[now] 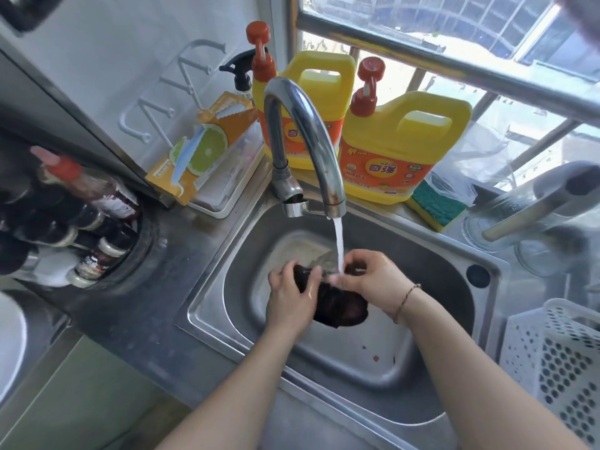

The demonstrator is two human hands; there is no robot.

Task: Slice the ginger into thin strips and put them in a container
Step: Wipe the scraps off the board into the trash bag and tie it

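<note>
Both hands' fingers curled gripping dark lump (337, 306) under tap stream, long axis left-right

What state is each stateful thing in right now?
faucet: running, stream falling onto the hands
left hand: grips the dark object
right hand: pinches the dark object under the stream
dark object: wet, held over the sink
sink: a few scraps on its bottom

— What sits on the steel tabletop (181, 251)?

— A sink (431, 254) set into it; behind, two yellow jugs (406, 151), a sponge (436, 204) just beside the right one, and a white tray (224, 203).

— And at the edges?

— Bottles (97, 203) left; a perforated white basket (552, 358) right.
</note>
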